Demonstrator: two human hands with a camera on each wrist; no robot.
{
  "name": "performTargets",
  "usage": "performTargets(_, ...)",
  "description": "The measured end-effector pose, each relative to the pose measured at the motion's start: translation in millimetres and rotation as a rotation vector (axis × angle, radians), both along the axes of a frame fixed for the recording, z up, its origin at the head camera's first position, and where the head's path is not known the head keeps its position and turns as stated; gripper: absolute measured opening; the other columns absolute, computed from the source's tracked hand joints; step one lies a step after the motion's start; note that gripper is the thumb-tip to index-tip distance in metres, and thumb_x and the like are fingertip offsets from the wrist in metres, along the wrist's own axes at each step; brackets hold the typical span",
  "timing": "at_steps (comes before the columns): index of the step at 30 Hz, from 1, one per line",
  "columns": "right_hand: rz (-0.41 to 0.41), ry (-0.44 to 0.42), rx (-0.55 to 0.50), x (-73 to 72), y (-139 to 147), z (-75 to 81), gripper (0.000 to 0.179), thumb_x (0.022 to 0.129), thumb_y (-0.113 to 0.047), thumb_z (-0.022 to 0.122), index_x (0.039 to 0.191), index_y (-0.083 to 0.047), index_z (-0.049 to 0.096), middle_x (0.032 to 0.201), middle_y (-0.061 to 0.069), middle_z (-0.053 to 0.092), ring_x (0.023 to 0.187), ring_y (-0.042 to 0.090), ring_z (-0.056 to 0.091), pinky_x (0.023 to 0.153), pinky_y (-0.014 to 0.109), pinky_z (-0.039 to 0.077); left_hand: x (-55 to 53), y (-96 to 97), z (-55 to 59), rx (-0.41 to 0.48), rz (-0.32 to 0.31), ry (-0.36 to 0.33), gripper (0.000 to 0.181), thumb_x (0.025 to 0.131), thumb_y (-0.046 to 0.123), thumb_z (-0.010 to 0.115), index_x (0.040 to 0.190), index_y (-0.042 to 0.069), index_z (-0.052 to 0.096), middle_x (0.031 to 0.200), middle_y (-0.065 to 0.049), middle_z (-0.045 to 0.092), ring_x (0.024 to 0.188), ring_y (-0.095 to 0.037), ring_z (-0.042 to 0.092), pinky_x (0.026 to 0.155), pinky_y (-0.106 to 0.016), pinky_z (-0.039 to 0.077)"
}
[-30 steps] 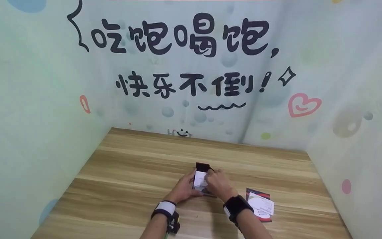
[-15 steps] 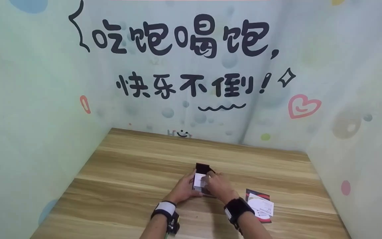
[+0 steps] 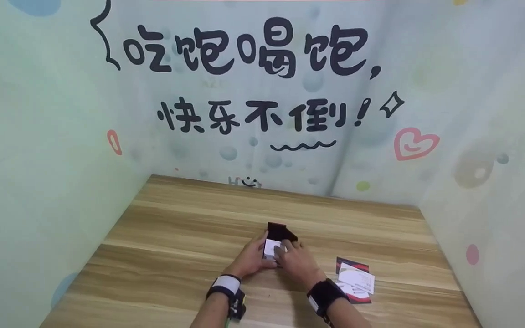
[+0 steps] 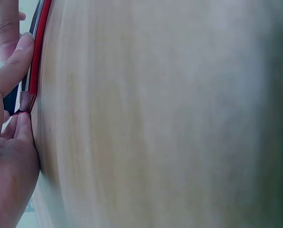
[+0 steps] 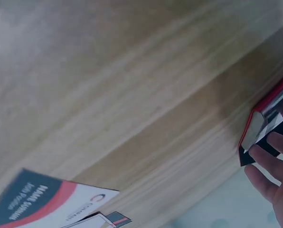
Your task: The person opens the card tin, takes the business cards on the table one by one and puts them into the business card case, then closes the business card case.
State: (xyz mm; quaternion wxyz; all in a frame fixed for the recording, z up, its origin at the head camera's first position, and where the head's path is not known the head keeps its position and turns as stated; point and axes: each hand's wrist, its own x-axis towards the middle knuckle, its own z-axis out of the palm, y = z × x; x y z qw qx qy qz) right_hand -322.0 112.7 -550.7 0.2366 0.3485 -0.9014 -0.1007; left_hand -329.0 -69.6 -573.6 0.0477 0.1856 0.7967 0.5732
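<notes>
1. The left hand (image 3: 252,257) grips the open black case (image 3: 277,231), mid-table (image 3: 189,255).
2. Right hand (image 3: 300,263) at its white card (image 3: 271,247); whether pinching, I can't tell.
3. I'd call this adjusting the card; next wants the case steady.
4. Loose cards (image 3: 357,276) overlap nearby.

Two hands (image 3: 249,258), two wristbands (image 3: 228,284), one case (image 3: 277,231), three-plus cards (image 3: 356,277)

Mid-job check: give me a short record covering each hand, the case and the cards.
left hand: grips the case, its thumb at the near end
right hand: fingers extended over the white card in the case; whether they pinch it is unclear
case: black inside, red along its edge, open
white card: inside the case, partly covered by fingers
loose cards: overlapping on the table, near the right wrist
</notes>
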Motion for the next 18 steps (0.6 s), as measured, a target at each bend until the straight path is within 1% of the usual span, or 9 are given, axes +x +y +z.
performTargets(2, 0.005, -0.007, -0.006, 1.8, 0, -2.0, 0.022, 0.099, -0.035, 0.058, 0.106, -0.016, 0.069, 0.1, 0.006, 0.069, 0.087, 0.022, 0.066, 0.074, 0.037, 0.056, -0.6, 0.6, -0.2, 0.024, -0.012, 0.001, 0.101, 0.077, -0.002, 0.081, 0.153, -0.013, 0.016, 0.161, -0.034, 0.016, 0.145, -0.045, 0.036, 0.118, -0.048, 0.038)
performTargets(3, 0.009, -0.015, -0.006, 2.9, -1, -2.5, 0.022, 0.1, -0.034, 0.058, 0.106, -0.016, 0.069, 0.099, 0.006, 0.069, 0.087, 0.022, 0.066, 0.074, 0.037, 0.056, -0.7, 0.5, -0.4, 0.013, -0.01, 0.012, 0.101, 0.077, -0.001, 0.081, 0.153, -0.012, 0.016, 0.161, -0.034, 0.017, 0.145, -0.045, 0.036, 0.118, -0.049, 0.037)
performTargets(6, 0.019, -0.041, -0.003, 6.0, 0, -2.0, 0.021, 0.099, -0.034, 0.058, 0.104, -0.016, 0.07, 0.095, 0.005, 0.069, 0.083, 0.023, 0.066, 0.076, 0.039, 0.056, -0.4, -0.5, -0.1, -0.044, 0.011, 0.048, 0.102, 0.077, 0.008, 0.084, 0.153, -0.011, 0.019, 0.161, -0.032, 0.023, 0.146, -0.044, 0.034, 0.121, -0.051, 0.033)
performTargets(9, 0.037, -0.043, 0.001, 9.6, 0, -1.7, 0.017, 0.096, -0.029, 0.062, 0.104, -0.016, 0.07, 0.093, 0.004, 0.068, 0.08, 0.022, 0.066, 0.076, 0.04, 0.057, 0.1, -2.0, -0.7, -0.095, 0.028, 0.064, 0.103, 0.078, 0.019, 0.086, 0.153, -0.011, 0.021, 0.161, -0.031, 0.024, 0.148, -0.044, 0.031, 0.123, -0.051, 0.029)
performTargets(11, 0.047, -0.014, 0.01, 11.3, 0, -2.5, 0.016, 0.092, -0.027, 0.065, 0.103, -0.016, 0.07, 0.091, 0.003, 0.067, 0.077, 0.021, 0.065, 0.072, 0.038, 0.056, 0.7, -2.4, -0.2, -0.124, 0.038, 0.067, 0.104, 0.079, 0.025, 0.086, 0.153, -0.01, 0.022, 0.161, -0.03, 0.025, 0.148, -0.044, 0.029, 0.123, -0.052, 0.028)
performTargets(13, 0.055, 0.016, 0.012, 12.3, 1, -3.7, 0.015, 0.09, -0.025, 0.066, 0.102, -0.017, 0.07, 0.091, 0.002, 0.067, 0.076, 0.02, 0.064, 0.069, 0.036, 0.054, 0.7, -2.2, 0.6, -0.14, 0.041, 0.068, 0.105, 0.079, 0.029, 0.085, 0.154, -0.01, 0.022, 0.16, -0.03, 0.026, 0.148, -0.044, 0.029, 0.123, -0.052, 0.029)
performTargets(16, 0.052, 0.039, 0.017, 13.1, 3, -4.6, 0.017, 0.089, -0.026, 0.066, 0.104, -0.017, 0.07, 0.092, 0.001, 0.067, 0.077, 0.02, 0.064, 0.066, 0.033, 0.05, 1.2, -1.2, 2.9, -0.171, 0.052, 0.075, 0.106, 0.078, 0.031, 0.086, 0.154, -0.009, 0.024, 0.16, -0.029, 0.028, 0.148, -0.044, 0.031, 0.122, -0.052, 0.03)
performTargets(18, 0.045, 0.032, 0.02, 13.6, 5, -4.3, 0.02, 0.091, -0.028, 0.065, 0.106, -0.017, 0.07, 0.094, 0.001, 0.067, 0.078, 0.02, 0.064, 0.066, 0.033, 0.05, 1.0, -0.1, 4.1, -0.166, 0.049, 0.076, 0.106, 0.077, 0.029, 0.087, 0.153, -0.009, 0.025, 0.159, -0.029, 0.029, 0.147, -0.043, 0.032, 0.122, -0.051, 0.031)
